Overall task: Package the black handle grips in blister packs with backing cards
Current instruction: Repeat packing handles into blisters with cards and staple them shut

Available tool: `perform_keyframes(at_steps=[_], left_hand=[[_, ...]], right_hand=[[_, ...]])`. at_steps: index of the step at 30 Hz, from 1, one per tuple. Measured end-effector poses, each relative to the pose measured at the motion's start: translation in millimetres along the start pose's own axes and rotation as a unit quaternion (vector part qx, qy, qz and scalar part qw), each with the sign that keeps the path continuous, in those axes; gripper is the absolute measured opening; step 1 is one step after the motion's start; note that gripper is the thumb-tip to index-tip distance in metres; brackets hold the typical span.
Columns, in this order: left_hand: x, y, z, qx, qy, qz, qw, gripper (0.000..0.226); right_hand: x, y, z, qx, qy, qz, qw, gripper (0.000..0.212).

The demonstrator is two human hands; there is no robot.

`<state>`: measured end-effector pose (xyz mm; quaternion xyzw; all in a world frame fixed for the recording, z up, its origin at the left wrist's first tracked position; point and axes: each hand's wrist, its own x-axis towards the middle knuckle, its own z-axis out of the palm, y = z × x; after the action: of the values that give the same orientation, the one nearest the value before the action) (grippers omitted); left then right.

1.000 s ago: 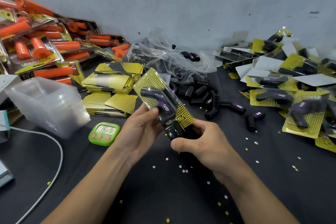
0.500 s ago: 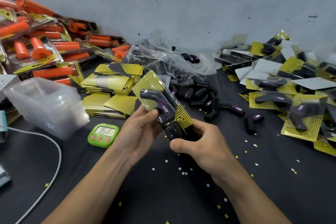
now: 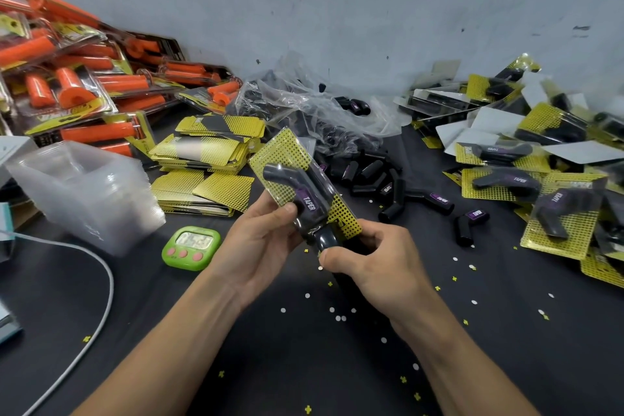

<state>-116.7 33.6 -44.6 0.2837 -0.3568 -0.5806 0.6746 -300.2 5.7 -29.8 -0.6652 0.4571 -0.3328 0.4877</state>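
We are noting almost no change over the last second: the blister pack point(image 3: 305, 159) is staying above the table point(image 3: 304, 365), mid-view. We are judging seating unfinished. The left hand point(image 3: 260, 243) is pinching its edge; the right hand point(image 3: 368, 260) is curling round its lower end. The black grip point(image 3: 297, 192) is lying diagonally, bent end pointing upper-left.

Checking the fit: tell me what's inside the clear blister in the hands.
A bent black grip with a purple TAPER label, lying against the yellow dotted card. The right hand covers the card's bottom edge and the grip's tip.
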Motion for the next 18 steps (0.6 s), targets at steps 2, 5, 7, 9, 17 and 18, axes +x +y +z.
perform_keyframes(at_steps=[2, 5, 7, 9, 17, 18], left_hand=[[2.2, -4.2, 0.4, 0.013, 0.034, 0.005, 0.999, 0.038], [7.9, -7.9, -2.0, 0.010, 0.130, 0.011, 0.991, 0.031], [9.5, -5.8, -7.1, -0.013, 0.177, -0.003, 0.984, 0.029], [9.9, -4.7, -11.3, -0.015, 0.184, -0.022, 0.983, 0.026], [0.7, 5.4, -4.3, -0.041, 0.062, -0.037, 0.997, 0.034], [-1.0, 6.0, -2.3, -0.035, 0.037, -0.043, 0.998, 0.034]], right_hand=[[3.0, -1.5, -8.3, -0.007, -0.068, 0.027, 0.997, 0.047], [6.5, 0.8, -23.7, 0.049, -0.114, 0.086, 0.989, 0.063], [7.4, 3.1, -31.4, -0.006, -0.065, 0.088, 0.994, 0.062], [8.6, 4.8, -33.9, -0.126, 0.000, 0.057, 0.990, 0.044], [-4.9, 2.3, -0.3, -0.211, 0.159, -0.208, 0.942, 0.046], [-5.3, 2.5, 4.2, -0.228, 0.143, -0.200, 0.942, 0.043]])
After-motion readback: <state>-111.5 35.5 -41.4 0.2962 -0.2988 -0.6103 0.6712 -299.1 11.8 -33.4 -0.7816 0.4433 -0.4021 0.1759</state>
